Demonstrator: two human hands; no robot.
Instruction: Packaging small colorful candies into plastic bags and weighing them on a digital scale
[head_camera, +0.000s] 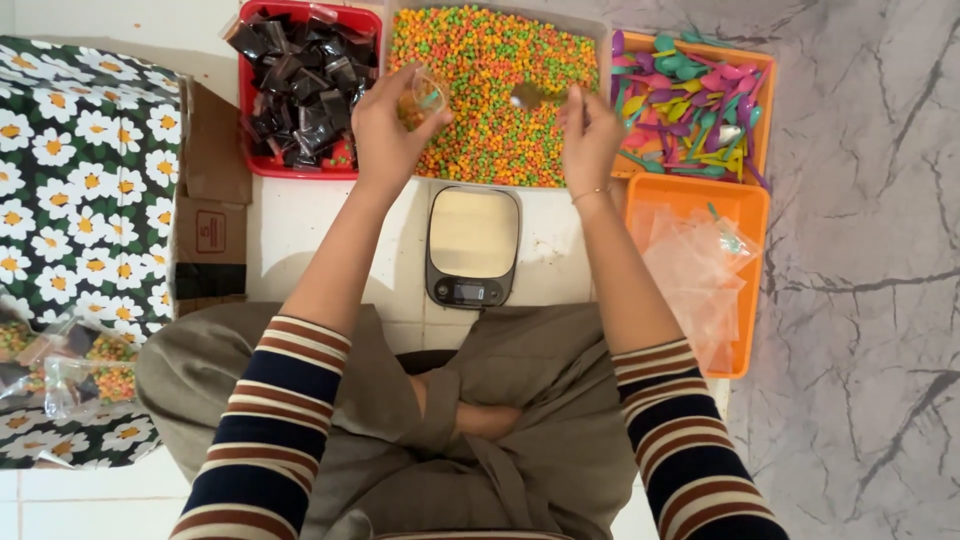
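My left hand (385, 125) holds a small clear plastic bag (424, 97) open over a white tray (596, 30) full of small orange, green and yellow candy balls (490, 70). A little to the right, my right hand (590, 130) grips a metal scoop (528, 97) just above the candies, near the bag. A small digital kitchen scale (473, 246) lies on the white floor directly below both hands.
A red tray of dark sachets (300, 85) sits to the left of the candies. An orange tray of coloured plastic spoons (690, 95) and an orange tray of clear bags (700, 270) stand on the right. A flower-patterned cloth with filled bags (85, 375) lies at left.
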